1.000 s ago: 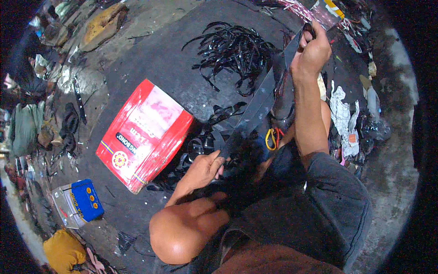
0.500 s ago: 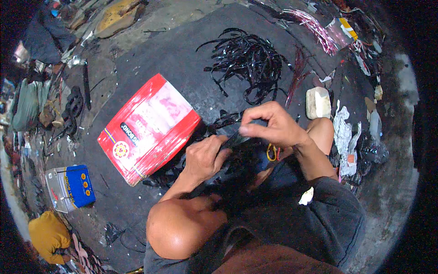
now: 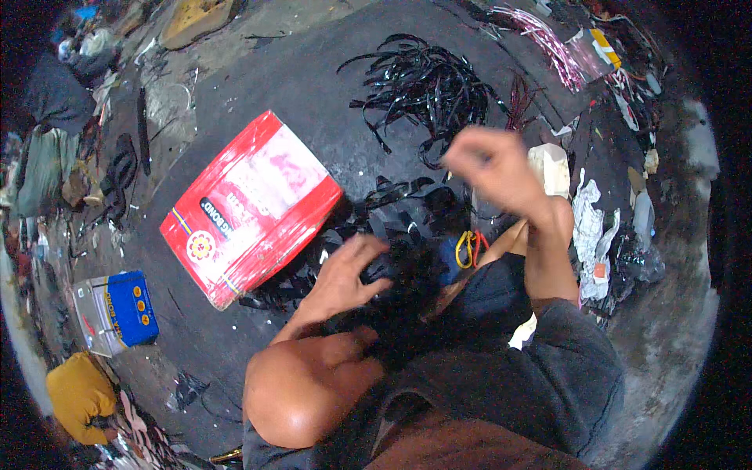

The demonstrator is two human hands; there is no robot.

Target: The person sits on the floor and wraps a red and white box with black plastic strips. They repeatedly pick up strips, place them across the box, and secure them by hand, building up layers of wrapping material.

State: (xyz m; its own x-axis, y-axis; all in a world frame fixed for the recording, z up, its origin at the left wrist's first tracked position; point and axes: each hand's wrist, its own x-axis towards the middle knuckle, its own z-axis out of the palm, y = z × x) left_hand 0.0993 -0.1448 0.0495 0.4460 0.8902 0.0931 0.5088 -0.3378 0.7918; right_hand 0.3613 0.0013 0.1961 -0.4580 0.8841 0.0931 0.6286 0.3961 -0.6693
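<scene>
My left hand (image 3: 345,274) is open, its thumb and fingers apart and nothing seen between them, above a heap of black strips (image 3: 403,207) in front of my body. To the right, my right hand (image 3: 497,168) is raised and blurred by motion. Its fingers are curled in toward the thumb; what they hold, if anything, I cannot make out. Just beyond it lies a loose bundle of shiny black strips (image 3: 423,86) on the dark mat. Beside my left hand stands a red and white carton (image 3: 254,207) wrapped in clear film.
A pale block (image 3: 551,168) and crumpled white plastic (image 3: 591,231) lie at right. Yellow and red bands (image 3: 470,249) are near my leg. Pink strips (image 3: 544,43) lie far right. A blue and clear box (image 3: 117,313) and mustard cloth (image 3: 81,395) are at left.
My hands have come apart. The right has moved up and right, away from the black strip held between them; the left has loosened and opened. The view has shifted slightly.
</scene>
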